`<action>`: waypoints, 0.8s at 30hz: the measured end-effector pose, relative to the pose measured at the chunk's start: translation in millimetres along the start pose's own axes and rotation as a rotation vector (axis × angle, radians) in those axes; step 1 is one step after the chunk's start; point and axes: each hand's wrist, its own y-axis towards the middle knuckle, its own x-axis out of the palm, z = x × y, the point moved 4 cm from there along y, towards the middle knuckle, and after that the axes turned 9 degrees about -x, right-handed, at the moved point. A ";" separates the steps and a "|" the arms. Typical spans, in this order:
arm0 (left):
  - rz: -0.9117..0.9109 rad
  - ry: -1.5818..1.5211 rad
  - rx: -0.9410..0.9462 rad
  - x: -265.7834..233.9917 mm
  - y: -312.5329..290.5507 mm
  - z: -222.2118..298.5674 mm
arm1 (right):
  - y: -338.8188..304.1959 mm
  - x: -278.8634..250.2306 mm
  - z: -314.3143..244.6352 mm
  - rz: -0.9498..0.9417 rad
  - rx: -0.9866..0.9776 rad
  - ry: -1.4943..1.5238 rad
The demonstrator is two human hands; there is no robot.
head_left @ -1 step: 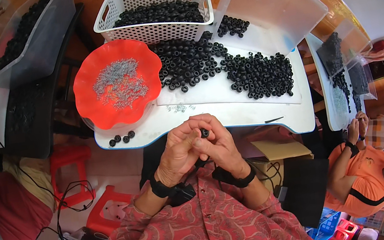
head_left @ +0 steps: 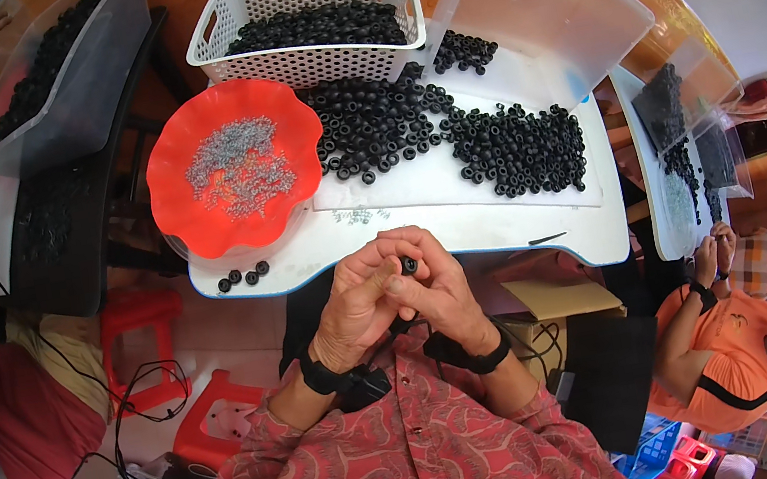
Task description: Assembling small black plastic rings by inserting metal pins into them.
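My left hand (head_left: 354,303) and my right hand (head_left: 444,298) meet in front of my chest, at the near edge of the table. Between their closed fingertips sits a small black round part (head_left: 409,264) with a hole in it. Both thumbs press close to it, and part of it is hidden by the fingers. Just beyond lie heaps of similar black round parts (head_left: 521,150) on a white board (head_left: 437,192). To the left, a red wavy-rimmed bowl (head_left: 173,178) holds many small silvery metal pieces (head_left: 240,167). Several loose black parts (head_left: 251,278) rest by the table's left edge.
A white perforated basket (head_left: 304,68) of black parts stands at the back, beside a tilted clear plastic bin (head_left: 548,9). A thin dark tool (head_left: 548,238) lies near the right front edge. At right sits a co-worker in orange (head_left: 713,362); red stools (head_left: 140,331) stand left.
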 end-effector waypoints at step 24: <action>0.098 0.031 0.071 20.6 -2.9 -2.5 | -7.8 -30.7 8.0 0.049 -0.292 0.040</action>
